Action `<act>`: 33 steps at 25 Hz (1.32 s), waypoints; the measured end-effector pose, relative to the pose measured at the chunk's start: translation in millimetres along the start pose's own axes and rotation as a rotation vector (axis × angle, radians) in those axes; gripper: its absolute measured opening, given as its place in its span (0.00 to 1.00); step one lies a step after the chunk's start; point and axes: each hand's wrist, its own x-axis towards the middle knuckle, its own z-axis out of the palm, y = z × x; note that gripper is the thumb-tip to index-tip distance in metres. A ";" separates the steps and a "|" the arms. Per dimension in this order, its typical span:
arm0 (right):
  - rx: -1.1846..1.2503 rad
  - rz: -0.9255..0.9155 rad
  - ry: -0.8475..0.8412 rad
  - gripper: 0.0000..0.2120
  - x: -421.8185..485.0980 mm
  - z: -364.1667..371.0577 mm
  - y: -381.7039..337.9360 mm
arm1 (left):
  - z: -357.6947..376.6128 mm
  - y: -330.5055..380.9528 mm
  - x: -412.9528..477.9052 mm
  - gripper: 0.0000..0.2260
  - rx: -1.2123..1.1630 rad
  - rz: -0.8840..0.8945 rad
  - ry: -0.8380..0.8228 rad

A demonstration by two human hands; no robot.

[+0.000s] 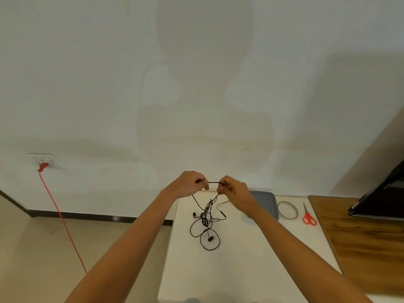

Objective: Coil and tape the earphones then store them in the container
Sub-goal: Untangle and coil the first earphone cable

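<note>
Both hands, left [189, 184] and right [233, 190], pinch the earphones [206, 224] cord above the table [240, 270]; untangle the dangling loops first, then coil evenly.

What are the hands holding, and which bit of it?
The earphones, by the cord. The left hand and right hand each pinch it, with a short stretch between them; the tangled rest hangs down onto the table.
</note>
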 end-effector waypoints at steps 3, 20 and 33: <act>0.030 -0.011 0.064 0.07 0.6 -19.6 -18.5 | -5.3 -5.2 -7.7 0.13 0.007 0.009 0.031; 0.191 -0.179 0.782 0.05 -25.5 -150.9 -130.1 | -68.8 8.1 -80.1 0.19 -0.065 0.019 0.414; 0.107 0.134 0.079 0.12 -30.8 -58.4 -141.7 | -88.4 155.1 -72.0 0.10 -0.171 0.323 0.324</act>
